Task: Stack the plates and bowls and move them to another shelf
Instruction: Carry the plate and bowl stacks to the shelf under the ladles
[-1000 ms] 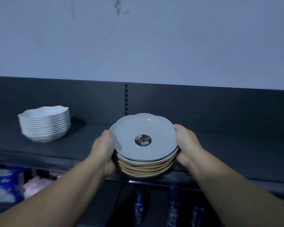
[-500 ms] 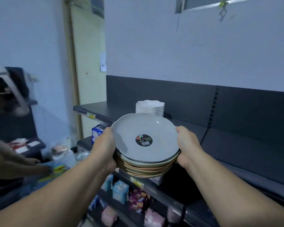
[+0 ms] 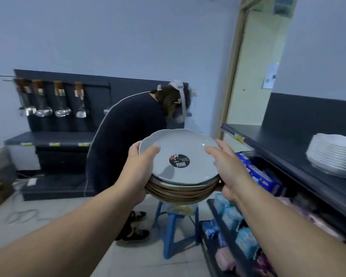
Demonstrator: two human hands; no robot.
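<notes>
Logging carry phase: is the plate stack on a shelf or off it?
Off: left hand and right hand grip the plate stack mid-air, over the blue stool.

Dim, cool bluish light fills the room. A small glare spot sits on top of the plate stack (image 3: 188, 144), toward two o'clock. Motion blur smears the hanging ladles (image 3: 44, 100) at nine o'clock; straight edges bow from wide-angle distortion.

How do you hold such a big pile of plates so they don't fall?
Probably best from both sides: left hand and right hand at opposite rims of the plates, fingers under the bottom one, thumbs over the top rim. The pile is wide and loose, so support from below carries them all.
</notes>
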